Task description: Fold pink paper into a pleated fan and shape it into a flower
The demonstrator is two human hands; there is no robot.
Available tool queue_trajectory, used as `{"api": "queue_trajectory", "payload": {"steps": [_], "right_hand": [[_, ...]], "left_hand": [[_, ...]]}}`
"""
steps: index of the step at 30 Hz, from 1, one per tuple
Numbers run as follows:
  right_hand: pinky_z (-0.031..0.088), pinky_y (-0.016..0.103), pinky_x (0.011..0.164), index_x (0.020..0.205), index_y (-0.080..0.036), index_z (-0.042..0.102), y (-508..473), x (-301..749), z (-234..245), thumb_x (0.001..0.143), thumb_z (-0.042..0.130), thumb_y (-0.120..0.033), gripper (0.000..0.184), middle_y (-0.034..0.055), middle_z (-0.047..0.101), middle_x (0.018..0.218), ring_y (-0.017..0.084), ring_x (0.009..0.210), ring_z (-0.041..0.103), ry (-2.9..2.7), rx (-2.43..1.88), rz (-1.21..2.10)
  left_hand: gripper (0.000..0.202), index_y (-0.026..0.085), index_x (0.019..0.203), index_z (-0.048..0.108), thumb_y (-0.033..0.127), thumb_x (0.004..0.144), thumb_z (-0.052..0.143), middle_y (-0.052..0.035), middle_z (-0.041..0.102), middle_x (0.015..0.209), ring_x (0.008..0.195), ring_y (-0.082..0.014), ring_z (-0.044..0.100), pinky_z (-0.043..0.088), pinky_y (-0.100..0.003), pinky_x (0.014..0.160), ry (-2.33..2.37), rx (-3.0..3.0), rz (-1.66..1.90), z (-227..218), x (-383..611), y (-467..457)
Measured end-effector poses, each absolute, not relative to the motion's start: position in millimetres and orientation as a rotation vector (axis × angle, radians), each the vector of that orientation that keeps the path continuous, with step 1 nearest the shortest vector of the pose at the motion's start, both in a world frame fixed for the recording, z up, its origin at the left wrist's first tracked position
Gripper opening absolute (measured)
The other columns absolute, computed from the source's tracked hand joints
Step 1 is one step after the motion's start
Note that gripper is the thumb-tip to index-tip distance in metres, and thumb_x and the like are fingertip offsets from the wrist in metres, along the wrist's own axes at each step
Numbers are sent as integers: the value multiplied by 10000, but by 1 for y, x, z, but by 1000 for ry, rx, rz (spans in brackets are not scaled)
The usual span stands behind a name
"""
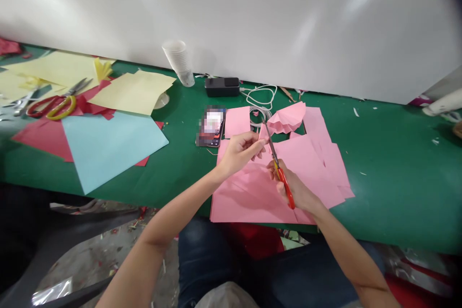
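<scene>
My left hand (242, 151) pinches a small folded piece of pink paper (263, 133) between thumb and fingers. In my right hand (293, 184) is a pair of scissors (285, 185) with red and yellow handles, its blades pointing up and away beside the pinched paper. Whether the blades are parted or touching the paper is hard to make out. Both hands are above a stack of pink paper sheets (249, 197). Just beyond them lies a pleated pink paper piece (288, 118), and a small pink square (237, 122) lies to its left.
A phone (212, 126) with a lit screen, a black box (222, 87) with a white cable (269, 96), and stacked paper cups (178, 62) stand near the white wall. Leftward are a light blue sheet (111, 144), yellow paper (135, 89), red paper (43, 137) and other scissors (61, 106).
</scene>
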State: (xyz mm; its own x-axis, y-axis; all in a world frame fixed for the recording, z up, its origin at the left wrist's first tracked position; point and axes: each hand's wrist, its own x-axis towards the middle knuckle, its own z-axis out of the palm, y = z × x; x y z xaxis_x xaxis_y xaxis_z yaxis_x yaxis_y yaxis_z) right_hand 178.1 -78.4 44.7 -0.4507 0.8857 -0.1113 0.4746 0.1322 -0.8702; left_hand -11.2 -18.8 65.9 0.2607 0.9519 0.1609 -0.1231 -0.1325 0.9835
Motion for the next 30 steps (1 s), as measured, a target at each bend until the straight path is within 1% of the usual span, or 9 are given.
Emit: {"api": "queue_trajectory", "payload": {"steps": [4,10,13,16,18,22,25,27,30], "right_hand": [[467,352,719,1056,-228,408,-78,179,49,875,427,-430,272,65,548,952,188,787,562,-2048,-1224,1314],[477,322,652,1020,-231,474,-74,178,45,883,422,-509,314,54,540,894,173,738,546,-1878,-1168,1351],[451,298,564,1033,-244,460,-71,177,35,872,409,-572,369,28,516,832,149,641,508,-1813,-1188,1332],[399,272,495,1013,-237,457,-68,178,23,842,381,-665,468,22,496,789,141,606,470,-1734,-1203,1291],[387,266,495,1035,-229,475,-66,180,15,833,375,-689,513,21,498,780,136,607,457,-1662,-1152,1256],[310,257,431,1034,-225,490,-64,182,5,797,346,-754,597,9,472,734,123,551,406,-1573,-1103,1255],[264,264,411,1016,-231,482,-63,182,7,760,332,-802,644,-7,442,690,115,505,359,-1501,-1098,1182],[243,268,405,1004,-233,492,-63,183,11,742,341,-816,657,-17,417,666,107,479,325,-1477,-1110,1141],[264,272,409,1020,-227,529,-63,184,18,744,347,-812,671,-13,409,675,102,475,333,-1512,-1109,1170]], "left_hand": [[297,156,661,547,394,832,592,21,546,560,449,-37,465,358,-169,403,869,1230,1278,61,-12,-14],[208,182,848,623,386,852,583,0,629,715,430,-12,389,278,-181,385,844,1073,1429,56,-17,-4],[222,199,961,667,375,840,605,25,566,649,434,-11,338,242,-180,388,802,1039,1441,54,-17,-2],[299,233,1081,678,357,811,646,39,498,601,468,-26,320,208,-180,393,786,980,1386,52,-17,-3],[310,250,1108,679,365,823,629,16,546,659,519,-40,361,241,-180,414,793,975,1342,52,-18,-3],[270,254,1065,698,365,836,610,-16,629,814,611,-55,449,351,-182,497,810,1035,1372,49,-18,-2],[335,270,1127,651,319,796,665,6,634,783,618,-58,501,407,-188,555,810,1080,1446,48,-17,-2],[362,266,1157,617,307,800,661,11,641,781,651,-70,553,446,-203,607,822,1093,1474,49,-16,-3],[232,205,1018,652,302,808,642,-14,662,838,733,-91,610,485,-233,691,841,1115,1466,51,-15,-3]]}}
